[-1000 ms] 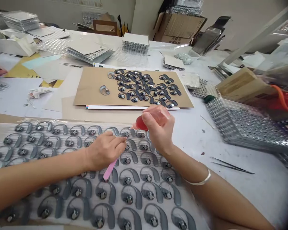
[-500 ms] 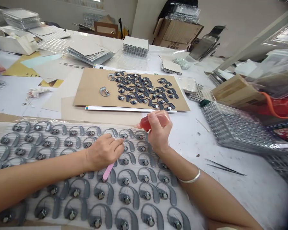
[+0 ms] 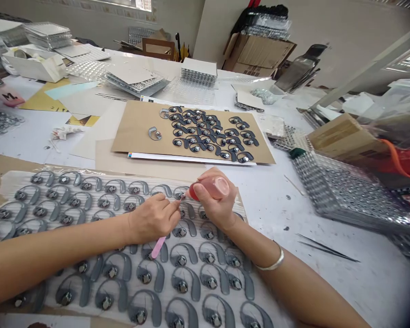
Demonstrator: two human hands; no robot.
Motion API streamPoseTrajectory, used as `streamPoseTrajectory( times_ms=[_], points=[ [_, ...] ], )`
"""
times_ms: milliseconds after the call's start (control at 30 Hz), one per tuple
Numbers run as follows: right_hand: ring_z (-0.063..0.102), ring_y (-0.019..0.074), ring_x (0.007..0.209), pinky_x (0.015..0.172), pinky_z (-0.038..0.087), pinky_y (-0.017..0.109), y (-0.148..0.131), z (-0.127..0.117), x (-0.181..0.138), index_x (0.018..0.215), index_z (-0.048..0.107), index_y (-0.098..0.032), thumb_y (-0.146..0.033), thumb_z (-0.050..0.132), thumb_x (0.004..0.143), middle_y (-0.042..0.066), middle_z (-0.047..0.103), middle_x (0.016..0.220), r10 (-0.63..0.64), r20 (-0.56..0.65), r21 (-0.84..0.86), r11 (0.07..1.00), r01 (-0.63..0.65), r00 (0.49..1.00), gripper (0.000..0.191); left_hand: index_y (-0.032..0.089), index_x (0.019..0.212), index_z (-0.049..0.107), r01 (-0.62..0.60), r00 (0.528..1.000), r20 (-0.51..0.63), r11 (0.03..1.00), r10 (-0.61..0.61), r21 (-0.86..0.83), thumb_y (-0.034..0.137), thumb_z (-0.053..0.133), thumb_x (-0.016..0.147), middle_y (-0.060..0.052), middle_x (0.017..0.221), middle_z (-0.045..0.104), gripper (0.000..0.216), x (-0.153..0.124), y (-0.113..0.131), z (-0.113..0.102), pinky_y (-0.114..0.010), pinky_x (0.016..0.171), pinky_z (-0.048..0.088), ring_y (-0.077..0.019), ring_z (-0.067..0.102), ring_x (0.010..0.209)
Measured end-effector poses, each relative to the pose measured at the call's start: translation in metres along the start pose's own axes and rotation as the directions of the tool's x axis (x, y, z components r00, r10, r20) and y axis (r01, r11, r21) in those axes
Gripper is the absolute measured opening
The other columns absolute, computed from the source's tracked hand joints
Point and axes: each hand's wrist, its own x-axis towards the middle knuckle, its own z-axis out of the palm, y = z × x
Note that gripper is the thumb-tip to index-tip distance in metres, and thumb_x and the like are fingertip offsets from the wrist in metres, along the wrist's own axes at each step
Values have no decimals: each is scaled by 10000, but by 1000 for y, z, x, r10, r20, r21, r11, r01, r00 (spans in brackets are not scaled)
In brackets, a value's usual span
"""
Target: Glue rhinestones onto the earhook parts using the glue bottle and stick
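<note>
Rows of grey ear-hook earphone shells (image 3: 182, 284) lie on a white foam sheet (image 3: 99, 248). My right hand (image 3: 218, 207) is closed round a small red squeeze bottle (image 3: 212, 187), tilted with its tip pointing left and down by a shell in the back row. Close beside that tip, my left hand (image 3: 155, 218) is closed on a pink stick (image 3: 158, 248), whose flat end sticks out below the palm. The left fingertips are near the same shell; whether they touch it I cannot tell.
Darker ear-hook pieces (image 3: 198, 130) sit on a brown cardboard sheet (image 3: 133, 125) beyond the foam. Black tweezers (image 3: 328, 248) rest at the right. Stacked clear plastic trays (image 3: 355, 187) and a cardboard box (image 3: 345, 136) stand further right. More trays (image 3: 136, 79) are at the back.
My right hand has moved slightly left and tipped the red bottle, bringing its tip down to the shell by my left fingers. The whole view has shifted a little.
</note>
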Motion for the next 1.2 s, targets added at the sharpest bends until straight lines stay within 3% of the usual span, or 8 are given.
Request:
streamPoseTrajectory(
  times_ms=[1200],
  points=[
    [565,143,595,565,471,313,7,3,-1,753,577,-194,-207,657,772,9,571,697,-196,35,-59,978,198,980,83,127,746,544,56,998,-9,998,-56,-35,57,434,897,-75,662,653,199,-2,1,3,-292,509,399,-153,530,501]
  ],
)
